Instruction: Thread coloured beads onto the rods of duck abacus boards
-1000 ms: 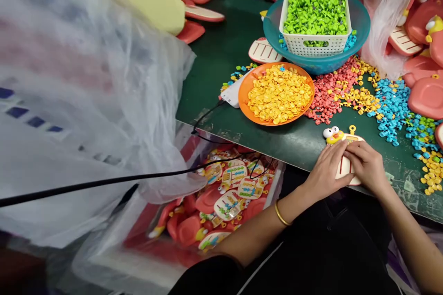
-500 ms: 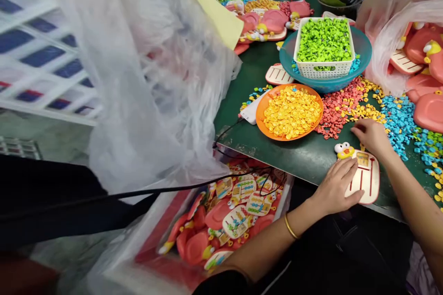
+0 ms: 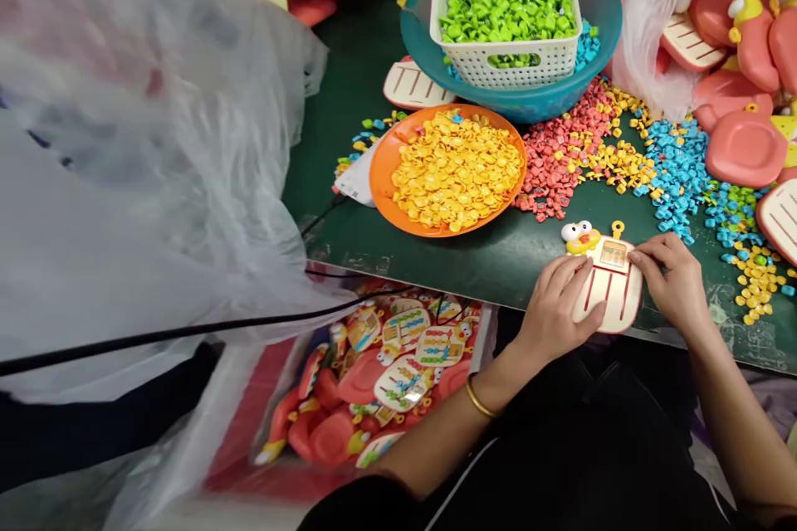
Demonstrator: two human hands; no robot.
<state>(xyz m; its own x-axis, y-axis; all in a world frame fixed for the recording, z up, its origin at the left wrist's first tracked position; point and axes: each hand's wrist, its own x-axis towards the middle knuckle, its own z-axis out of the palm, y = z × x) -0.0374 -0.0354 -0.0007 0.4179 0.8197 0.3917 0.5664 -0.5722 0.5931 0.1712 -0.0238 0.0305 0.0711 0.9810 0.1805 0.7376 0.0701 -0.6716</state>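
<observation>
A cream toy board (image 3: 613, 299) with red slots, a duck-like head with bulging eyes and a small yellow loop lies at the table's front edge. My left hand (image 3: 560, 307) grips its left side, fingers over the face and thumb along the lower part. My right hand (image 3: 672, 278) is closed in a pinch at the board's upper right edge, by the end of a slot. Whatever sits between those fingertips is hidden. Beyond my hands lie loose red beads (image 3: 551, 174), yellow beads (image 3: 623, 168) and blue beads (image 3: 676, 170).
An orange plate (image 3: 383, 203) of yellow pieces stands left of the board. Behind it, a white basket (image 3: 464, 58) of green pieces rests in a blue bowl (image 3: 417, 41). Below the table edge is a box with finished-looking toys (image 3: 404, 382). A black cable (image 3: 249, 330) crosses plastic sheeting (image 3: 205, 182).
My right hand has come from near the loose beads to the board's upper right edge. My left hand stays on the board. The camera view has shifted closer and to the right.
</observation>
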